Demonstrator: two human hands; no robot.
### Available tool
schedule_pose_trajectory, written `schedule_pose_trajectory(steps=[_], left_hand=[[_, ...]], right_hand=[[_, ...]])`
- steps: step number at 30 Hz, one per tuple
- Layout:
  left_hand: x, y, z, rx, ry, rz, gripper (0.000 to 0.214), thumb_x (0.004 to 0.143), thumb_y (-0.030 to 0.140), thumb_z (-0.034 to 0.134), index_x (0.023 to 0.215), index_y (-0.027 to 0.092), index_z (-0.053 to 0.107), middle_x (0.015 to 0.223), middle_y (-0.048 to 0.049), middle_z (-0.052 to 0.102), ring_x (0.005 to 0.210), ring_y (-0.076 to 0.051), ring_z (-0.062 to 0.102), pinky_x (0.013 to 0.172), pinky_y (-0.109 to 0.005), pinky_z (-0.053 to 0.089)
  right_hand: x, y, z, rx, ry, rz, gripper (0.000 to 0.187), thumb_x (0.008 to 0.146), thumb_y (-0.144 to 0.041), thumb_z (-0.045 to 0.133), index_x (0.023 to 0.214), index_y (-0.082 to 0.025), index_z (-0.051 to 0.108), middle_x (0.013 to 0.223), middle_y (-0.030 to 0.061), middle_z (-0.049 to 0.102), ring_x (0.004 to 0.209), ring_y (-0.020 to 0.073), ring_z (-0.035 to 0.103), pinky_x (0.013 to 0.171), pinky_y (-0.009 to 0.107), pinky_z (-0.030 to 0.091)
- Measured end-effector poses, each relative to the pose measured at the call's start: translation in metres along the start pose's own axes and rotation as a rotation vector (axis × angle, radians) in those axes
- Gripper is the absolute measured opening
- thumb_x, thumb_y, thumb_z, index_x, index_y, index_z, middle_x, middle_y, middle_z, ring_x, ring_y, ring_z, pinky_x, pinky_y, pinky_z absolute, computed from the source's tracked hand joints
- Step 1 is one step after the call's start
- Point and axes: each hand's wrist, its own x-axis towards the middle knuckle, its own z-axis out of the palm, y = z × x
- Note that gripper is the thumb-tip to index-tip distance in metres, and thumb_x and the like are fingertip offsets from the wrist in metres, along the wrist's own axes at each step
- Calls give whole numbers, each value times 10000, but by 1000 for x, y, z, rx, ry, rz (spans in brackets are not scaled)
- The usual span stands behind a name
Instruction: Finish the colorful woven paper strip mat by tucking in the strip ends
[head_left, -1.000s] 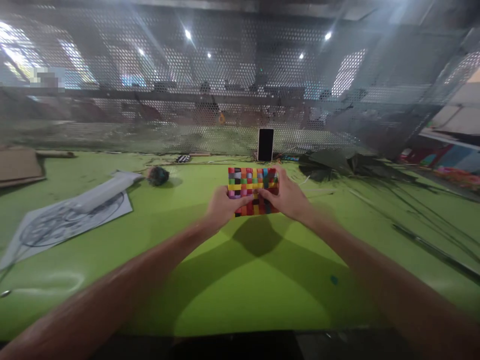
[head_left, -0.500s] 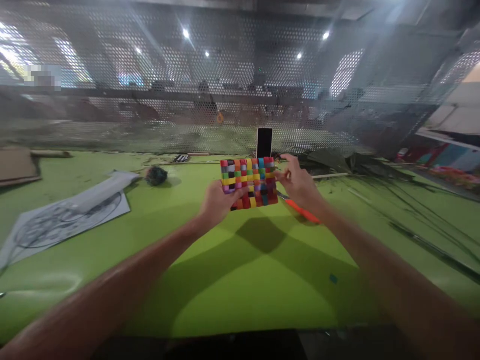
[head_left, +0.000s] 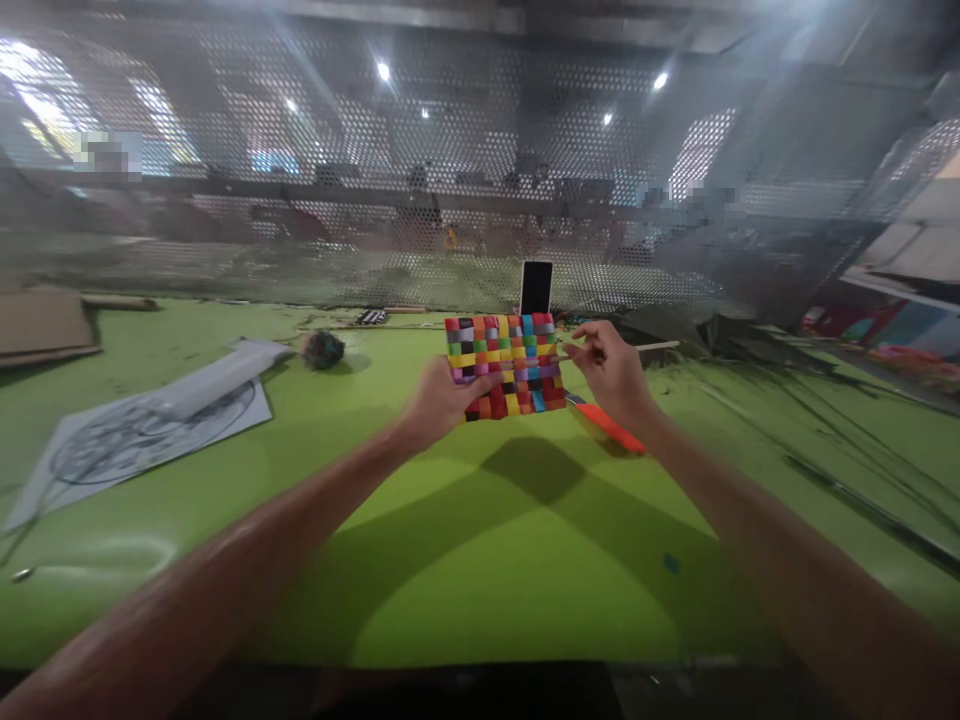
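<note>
My left hand (head_left: 442, 400) is closed on the left side of a small woven mat (head_left: 506, 365) of multicoloured glossy strips, its thumb across the front. The mat stands raised above the table, facing me. Just off its right edge, my right hand (head_left: 611, 370) pinches a thin pale stick (head_left: 660, 346), whose far end sticks out to the right behind the hand. The other end points at the mat's right edge; whether it enters the weave is unclear. Below the right hand, a tool with an orange handle (head_left: 611, 428) lies on the table.
A phone (head_left: 536, 287) stands upright behind the mat. On the green table (head_left: 465, 580) lie a printed drawing (head_left: 150, 430) with rolled paper, a dark ball (head_left: 322, 349), cardboard (head_left: 45, 325) and dark strips (head_left: 870, 495). A perforated screen (head_left: 480, 200) rises at the back.
My right hand has moved slightly right, away from the mat's edge. The stick's far end now shows less beyond the hand. My left hand still holds the mat, and the view has shifted a little.
</note>
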Motion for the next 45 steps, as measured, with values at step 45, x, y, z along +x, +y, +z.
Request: schedule_pose_trajectory(steps=[45], left_hand=[[-8, 20, 8, 111, -2, -27, 296, 842, 382, 686, 627, 179, 666, 525, -8, 609, 501, -141, 611, 406, -232, 478]], right_hand=[[6, -11, -5, -51, -26, -107, 511, 833, -666, 610, 610, -207, 574, 618, 14, 513, 609, 158, 430, 589, 314, 325]])
